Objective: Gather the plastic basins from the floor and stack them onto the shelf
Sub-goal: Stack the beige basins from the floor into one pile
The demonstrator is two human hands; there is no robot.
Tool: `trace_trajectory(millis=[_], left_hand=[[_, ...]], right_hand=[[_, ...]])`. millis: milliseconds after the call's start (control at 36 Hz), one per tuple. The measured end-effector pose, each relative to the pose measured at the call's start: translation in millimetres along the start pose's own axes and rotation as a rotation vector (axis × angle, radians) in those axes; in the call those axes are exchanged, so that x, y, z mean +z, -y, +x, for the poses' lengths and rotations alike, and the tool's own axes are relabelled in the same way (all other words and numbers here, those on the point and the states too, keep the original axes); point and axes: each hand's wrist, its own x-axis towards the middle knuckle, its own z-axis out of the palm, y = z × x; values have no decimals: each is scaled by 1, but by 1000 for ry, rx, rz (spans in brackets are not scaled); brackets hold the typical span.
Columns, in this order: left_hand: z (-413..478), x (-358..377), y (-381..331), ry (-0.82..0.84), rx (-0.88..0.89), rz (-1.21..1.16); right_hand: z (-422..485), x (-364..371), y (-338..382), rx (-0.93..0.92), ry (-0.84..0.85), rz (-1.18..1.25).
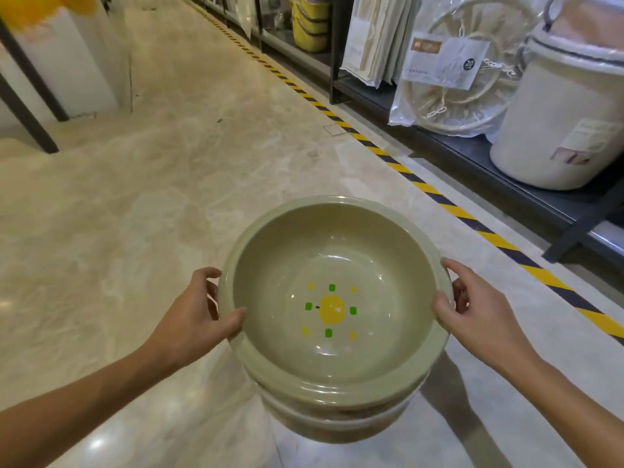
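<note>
The left grip and right grip clasp opposite sides of the rim of a nested stack of olive-green basins, thumbs over the lip and fingers curled beneath. The stack is held above the floor, apart from the shelf; it holds perhaps three basins, though the lower ones are hard to count. The floor is glossy beige stone-look tile. Black-and-yellow striped tape runs along it beside the low dark shelf at right, which carries a lidded cream bucket, a bagged round hanger and, farther off, yellow tubs.
</note>
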Motion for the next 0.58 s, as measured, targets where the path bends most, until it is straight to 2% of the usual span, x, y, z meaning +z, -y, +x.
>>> trace_trajectory(millis=[583], left_hand=[[-3, 36, 30, 61, -11, 193]], right_hand=[[-11, 33, -39, 43, 103, -91]])
